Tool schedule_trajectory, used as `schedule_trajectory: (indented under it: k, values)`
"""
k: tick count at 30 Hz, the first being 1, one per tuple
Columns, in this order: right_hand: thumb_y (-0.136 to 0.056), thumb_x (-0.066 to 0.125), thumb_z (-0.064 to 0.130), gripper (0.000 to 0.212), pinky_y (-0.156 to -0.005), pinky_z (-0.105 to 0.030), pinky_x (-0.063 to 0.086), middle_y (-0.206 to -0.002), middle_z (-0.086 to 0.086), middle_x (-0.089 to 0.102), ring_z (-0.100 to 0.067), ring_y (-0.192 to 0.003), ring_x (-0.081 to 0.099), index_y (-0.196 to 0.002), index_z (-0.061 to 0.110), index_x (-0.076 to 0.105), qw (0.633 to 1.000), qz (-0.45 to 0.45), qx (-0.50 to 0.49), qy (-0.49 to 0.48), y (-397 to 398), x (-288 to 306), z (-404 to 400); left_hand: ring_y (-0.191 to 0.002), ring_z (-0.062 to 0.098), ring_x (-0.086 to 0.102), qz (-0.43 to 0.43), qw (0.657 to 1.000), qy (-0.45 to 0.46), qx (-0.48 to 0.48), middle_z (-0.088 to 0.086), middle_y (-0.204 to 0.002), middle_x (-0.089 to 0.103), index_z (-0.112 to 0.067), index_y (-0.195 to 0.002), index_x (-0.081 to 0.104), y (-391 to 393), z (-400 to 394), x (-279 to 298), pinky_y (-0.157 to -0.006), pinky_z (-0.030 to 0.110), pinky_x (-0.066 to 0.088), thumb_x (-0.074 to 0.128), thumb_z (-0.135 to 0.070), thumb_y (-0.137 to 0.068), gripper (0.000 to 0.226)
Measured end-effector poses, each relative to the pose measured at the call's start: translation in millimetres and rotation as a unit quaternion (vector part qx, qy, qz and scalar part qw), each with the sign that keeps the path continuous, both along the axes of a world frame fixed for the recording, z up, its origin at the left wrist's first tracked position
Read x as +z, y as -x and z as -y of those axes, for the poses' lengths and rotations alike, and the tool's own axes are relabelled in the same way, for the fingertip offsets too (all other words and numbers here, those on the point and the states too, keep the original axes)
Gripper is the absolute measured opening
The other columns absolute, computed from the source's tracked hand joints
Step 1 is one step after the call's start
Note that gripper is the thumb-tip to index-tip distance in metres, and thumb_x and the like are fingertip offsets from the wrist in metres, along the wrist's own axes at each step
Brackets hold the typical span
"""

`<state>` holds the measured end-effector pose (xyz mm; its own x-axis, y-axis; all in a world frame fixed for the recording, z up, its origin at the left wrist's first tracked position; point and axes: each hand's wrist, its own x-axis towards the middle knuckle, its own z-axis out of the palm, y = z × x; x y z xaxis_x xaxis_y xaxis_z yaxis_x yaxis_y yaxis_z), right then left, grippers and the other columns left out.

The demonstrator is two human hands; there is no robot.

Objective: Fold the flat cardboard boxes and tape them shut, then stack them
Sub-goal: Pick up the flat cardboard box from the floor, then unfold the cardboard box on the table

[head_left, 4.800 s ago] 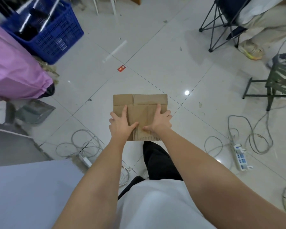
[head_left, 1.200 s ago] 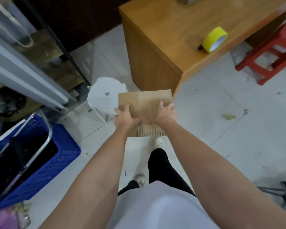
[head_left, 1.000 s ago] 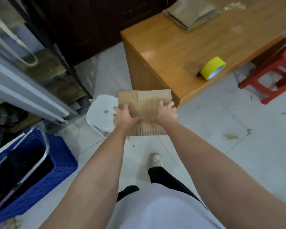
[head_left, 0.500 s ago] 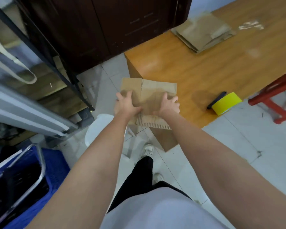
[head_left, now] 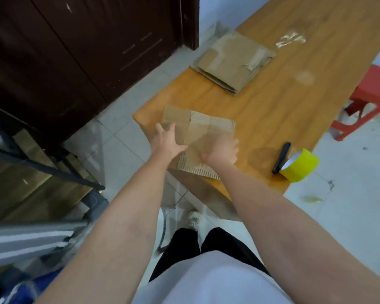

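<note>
I hold a flat, unfolded cardboard box point(head_left: 201, 128) over the near corner of the wooden table point(head_left: 294, 88). My left hand point(head_left: 167, 141) grips its left side, with fingers spread on the top face. My right hand point(head_left: 222, 150), blurred by motion, holds its right side. The box's corrugated near edge juts past the table edge. A pile of more flat cardboard boxes point(head_left: 233, 62) lies farther back on the table. Near the table's right edge stands a yellow tape roll point(head_left: 299, 165).
A black pen-like object point(head_left: 282, 157) lies next to the tape. A red plastic stool point(head_left: 369, 99) stands right of the table. A dark wooden cabinet point(head_left: 86, 47) and a metal rack point(head_left: 42, 165) fill the left. A blue crate point(head_left: 31, 288) is at the bottom left.
I have turned from the open floor and walked to the table, carrying the flat box in both hands. It is now over the table's corner, and the tape roll is closer.
</note>
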<state>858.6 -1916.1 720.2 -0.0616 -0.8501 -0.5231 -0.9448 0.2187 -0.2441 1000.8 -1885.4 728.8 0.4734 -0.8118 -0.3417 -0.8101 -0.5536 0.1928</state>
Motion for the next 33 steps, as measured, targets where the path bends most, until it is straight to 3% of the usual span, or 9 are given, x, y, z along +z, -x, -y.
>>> schedule_trajectory:
  k: [5, 10, 16, 22, 29, 33]
  values:
    - [-0.075, 0.076, 0.045, 0.093, -0.098, -0.040, 0.039, -0.138, -0.017, 0.026, -0.033, -0.125, 0.033, -0.142, 0.017, 0.018, 0.998, 0.008, -0.066, 0.006, 16, -12, 20, -0.104, 0.034, 0.055, -0.019, 0.998, -0.004, -0.054, 0.015, -0.138, 0.026, -0.027, -0.143, 0.029, 11, 37, -13, -0.075, 0.035, 0.046, 0.071, -0.053, -0.076, 0.082]
    - [-0.075, 0.077, 0.045, 0.095, -0.100, -0.040, 0.037, -0.137, -0.017, 0.028, -0.033, -0.126, 0.032, -0.143, 0.015, 0.017, 0.993, 0.011, -0.113, -0.013, 41, -20, 28, -0.097, 0.032, 0.056, -0.015, 0.994, -0.024, -0.107, 0.012, -0.128, 0.029, -0.023, -0.139, 0.033, 33, 61, -17, -0.068, 0.034, 0.041, 0.071, -0.053, -0.075, 0.080]
    - [-0.075, 0.078, 0.043, 0.093, -0.100, -0.044, 0.042, -0.140, -0.015, 0.024, -0.033, -0.130, 0.027, -0.142, 0.018, 0.018, 0.986, 0.030, -0.160, -0.027, 69, -27, 38, -0.112, 0.036, 0.048, -0.040, 0.989, -0.068, -0.124, 0.015, -0.135, 0.026, -0.022, -0.140, 0.032, 59, 86, -28, -0.084, 0.041, 0.044, 0.073, -0.050, -0.075, 0.082]
    - [-0.079, 0.074, 0.042, 0.091, -0.103, -0.045, 0.036, -0.145, -0.016, 0.019, -0.036, -0.133, 0.023, -0.145, 0.017, 0.015, 0.988, 0.045, -0.148, -0.004, 70, -33, 32, -0.128, 0.037, 0.030, -0.013, 0.991, -0.065, -0.118, 0.016, -0.144, 0.023, -0.025, -0.143, 0.030, 60, 86, -43, -0.097, 0.044, 0.037, 0.070, -0.052, -0.077, 0.082]
    - [-0.078, 0.070, 0.054, 0.098, -0.105, -0.042, 0.031, -0.142, -0.017, 0.027, -0.035, -0.130, 0.029, -0.146, 0.010, 0.016, 0.993, 0.015, -0.105, 0.059, 73, -42, 21, -0.128, 0.037, 0.028, 0.023, 0.979, -0.093, -0.180, 0.018, -0.141, 0.025, -0.024, -0.146, 0.022, 51, 87, -43, -0.095, 0.042, 0.038, 0.059, -0.062, -0.080, 0.085]
    - [-0.079, 0.063, 0.060, 0.096, -0.107, -0.041, 0.026, -0.145, -0.020, 0.026, -0.036, -0.133, 0.026, -0.146, 0.009, 0.017, 0.995, -0.011, -0.072, 0.073, 66, -44, 30, -0.122, 0.034, 0.033, 0.045, 0.975, -0.055, -0.211, 0.016, -0.134, 0.031, -0.026, -0.145, 0.026, 35, 94, -47, -0.089, 0.040, 0.040, 0.056, -0.069, -0.077, 0.085]
